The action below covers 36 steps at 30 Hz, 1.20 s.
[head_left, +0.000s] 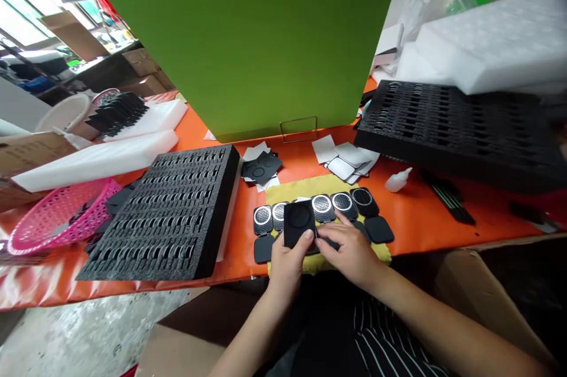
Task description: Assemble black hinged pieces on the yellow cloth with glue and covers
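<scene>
My left hand grips a flat black square piece with a round recess, thumb on its lower right corner. At that piece's right edge, the thumb and finger of my right hand close in a pinch; its index finger points away. Under and around both hands, several black hinged cases with round mesh-like discs, such as the disc case, lie in a row on a yellow cloth. Square black flaps extend from their near sides. My hands hide the middle of the row.
Black slotted foam trays stand left and right. Loose white sheets, black sheets and a small white bottle lie behind. A pink basket sits left; a green panel rises at the back of the orange tabletop.
</scene>
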Each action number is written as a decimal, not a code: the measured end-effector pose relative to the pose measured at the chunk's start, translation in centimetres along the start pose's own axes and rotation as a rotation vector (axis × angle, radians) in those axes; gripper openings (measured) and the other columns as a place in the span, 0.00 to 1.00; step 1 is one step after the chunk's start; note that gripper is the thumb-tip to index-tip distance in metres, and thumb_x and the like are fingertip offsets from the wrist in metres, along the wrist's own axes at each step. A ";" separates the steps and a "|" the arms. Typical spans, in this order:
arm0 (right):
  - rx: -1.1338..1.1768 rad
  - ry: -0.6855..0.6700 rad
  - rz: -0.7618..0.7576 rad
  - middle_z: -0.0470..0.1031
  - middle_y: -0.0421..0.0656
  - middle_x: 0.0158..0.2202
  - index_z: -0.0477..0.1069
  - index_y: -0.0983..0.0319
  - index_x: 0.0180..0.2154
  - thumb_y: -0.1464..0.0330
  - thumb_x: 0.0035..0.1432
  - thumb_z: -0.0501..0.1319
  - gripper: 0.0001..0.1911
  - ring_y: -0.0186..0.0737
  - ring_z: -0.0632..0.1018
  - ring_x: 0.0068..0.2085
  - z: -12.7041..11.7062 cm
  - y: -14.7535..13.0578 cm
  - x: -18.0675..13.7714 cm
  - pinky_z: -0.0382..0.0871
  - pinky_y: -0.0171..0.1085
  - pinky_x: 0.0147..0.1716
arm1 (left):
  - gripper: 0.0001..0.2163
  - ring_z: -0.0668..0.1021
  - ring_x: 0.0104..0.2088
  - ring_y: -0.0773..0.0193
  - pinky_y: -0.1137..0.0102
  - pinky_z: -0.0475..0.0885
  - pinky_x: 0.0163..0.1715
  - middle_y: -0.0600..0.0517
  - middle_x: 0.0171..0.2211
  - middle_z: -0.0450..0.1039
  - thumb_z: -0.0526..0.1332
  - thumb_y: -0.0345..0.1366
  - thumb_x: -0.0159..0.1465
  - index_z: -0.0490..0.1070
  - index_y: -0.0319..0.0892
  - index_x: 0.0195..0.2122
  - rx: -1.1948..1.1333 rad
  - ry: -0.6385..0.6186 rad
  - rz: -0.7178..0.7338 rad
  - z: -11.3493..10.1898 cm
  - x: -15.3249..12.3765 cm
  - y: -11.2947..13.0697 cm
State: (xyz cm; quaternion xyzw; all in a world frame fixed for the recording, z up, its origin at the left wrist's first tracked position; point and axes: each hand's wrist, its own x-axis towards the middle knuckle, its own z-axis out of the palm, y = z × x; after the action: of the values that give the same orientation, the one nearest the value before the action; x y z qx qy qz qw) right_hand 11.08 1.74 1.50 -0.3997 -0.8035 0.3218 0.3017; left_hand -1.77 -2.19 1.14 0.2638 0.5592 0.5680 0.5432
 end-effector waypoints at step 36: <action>0.383 0.188 0.514 0.71 0.41 0.28 0.67 0.62 0.29 0.53 0.48 0.57 0.18 0.36 0.71 0.30 -7.9 14.8 -1.0 0.65 0.34 0.30 | 0.10 0.66 0.52 0.57 0.59 0.57 0.54 0.51 0.50 0.66 0.54 0.39 0.60 0.72 0.44 0.38 1.191 -0.841 0.743 9.2 2.8 -5.1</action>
State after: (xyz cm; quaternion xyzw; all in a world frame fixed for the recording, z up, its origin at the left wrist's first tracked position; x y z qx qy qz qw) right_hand 24.06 10.11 -5.18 -0.5533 -0.5702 0.4942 0.3529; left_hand 7.50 2.46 -2.28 0.8673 0.3927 0.1724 0.2527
